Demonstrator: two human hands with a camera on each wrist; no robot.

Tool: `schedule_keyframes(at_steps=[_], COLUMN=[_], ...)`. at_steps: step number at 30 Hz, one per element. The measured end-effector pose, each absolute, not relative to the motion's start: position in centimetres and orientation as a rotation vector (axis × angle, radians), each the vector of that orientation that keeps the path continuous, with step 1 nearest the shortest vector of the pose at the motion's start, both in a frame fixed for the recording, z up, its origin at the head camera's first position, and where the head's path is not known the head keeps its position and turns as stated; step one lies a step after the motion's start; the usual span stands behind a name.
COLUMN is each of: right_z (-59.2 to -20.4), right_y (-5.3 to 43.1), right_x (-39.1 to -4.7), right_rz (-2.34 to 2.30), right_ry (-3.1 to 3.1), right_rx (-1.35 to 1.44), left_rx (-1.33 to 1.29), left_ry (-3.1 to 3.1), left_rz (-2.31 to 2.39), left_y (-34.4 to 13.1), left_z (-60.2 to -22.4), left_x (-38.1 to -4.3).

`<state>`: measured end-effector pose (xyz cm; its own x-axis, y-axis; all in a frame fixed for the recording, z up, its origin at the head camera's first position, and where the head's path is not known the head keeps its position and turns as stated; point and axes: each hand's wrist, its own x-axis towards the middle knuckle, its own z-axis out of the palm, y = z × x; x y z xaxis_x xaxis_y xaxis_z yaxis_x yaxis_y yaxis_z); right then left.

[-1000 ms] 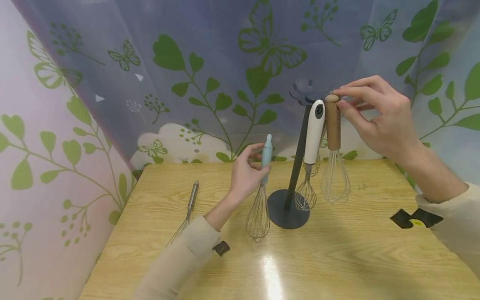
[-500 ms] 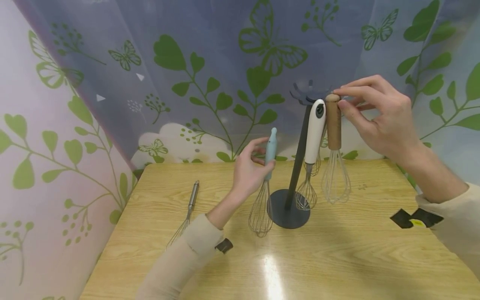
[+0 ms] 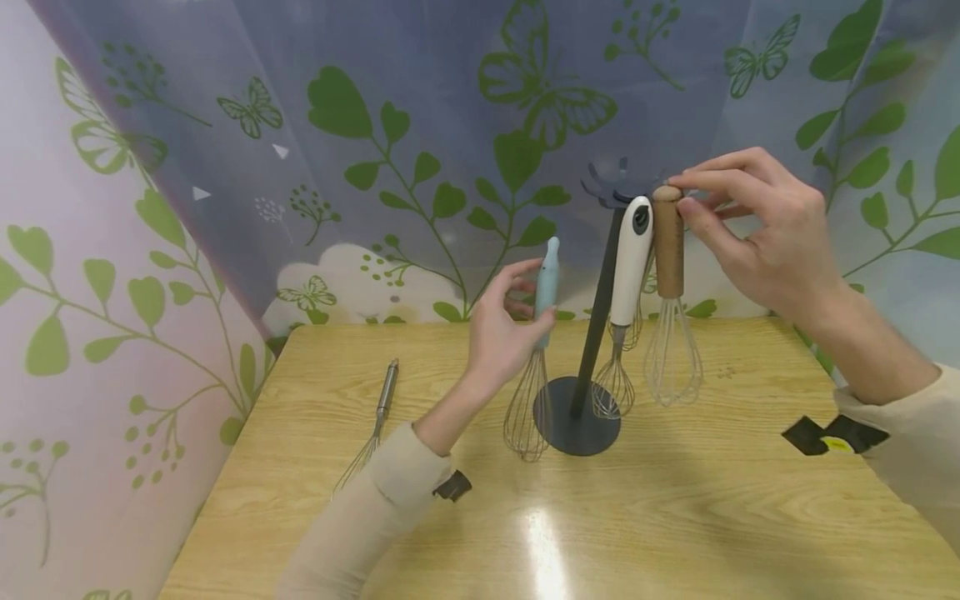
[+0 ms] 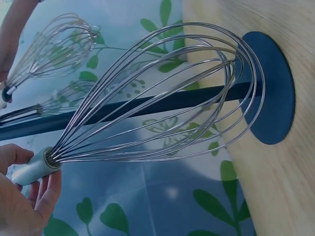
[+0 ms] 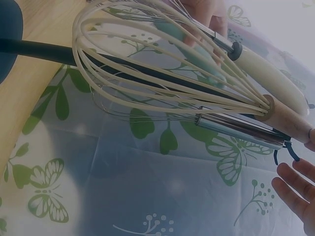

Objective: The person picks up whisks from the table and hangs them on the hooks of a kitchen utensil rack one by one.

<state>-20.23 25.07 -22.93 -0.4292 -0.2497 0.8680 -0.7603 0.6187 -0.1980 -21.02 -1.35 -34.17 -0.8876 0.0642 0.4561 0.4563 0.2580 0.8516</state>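
My left hand (image 3: 498, 337) pinches the light blue handle of a wire whisk (image 3: 548, 287) between thumb and fingers. That whisk hangs loops down, left of the stand's pole and off the table. At the top of the dark stand (image 3: 597, 333), my right hand (image 3: 772, 233) pinches the upper end of a wooden-handled whisk (image 3: 669, 258) with pale loops. Beside it a white-handled whisk (image 3: 627, 275) hangs from the stand. A steel-handled whisk (image 5: 241, 130) hangs behind these, mostly hidden in the head view. Whether the wooden-handled whisk sits on its hook, I cannot tell.
Another steel whisk (image 3: 386, 392) lies on the wooden table (image 3: 675, 517) at the left, its loops partly behind my left sleeve. Curved hooks (image 3: 600, 183) spread from the stand's top. A leaf-patterned curtain (image 3: 420, 108) closes off the back.
My left hand has lifted the blue-handled whisk and carried it slightly right, closer to the stand. The right hand stays at the wooden-handled whisk.
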Motion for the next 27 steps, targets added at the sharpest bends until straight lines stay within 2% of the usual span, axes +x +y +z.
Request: schedule_keyframes(at_steps=[27], right_z=[-23.0], right_y=[25.2], right_x=[-20.2], right_rz=[0.741], right_ry=[-1.98], right_rx=[0.797], left_rx=[-0.663], left_ry=[-2.057], left_rz=[-1.614], left_y=[-0.7], left_z=[-30.4], left_x=[-19.2])
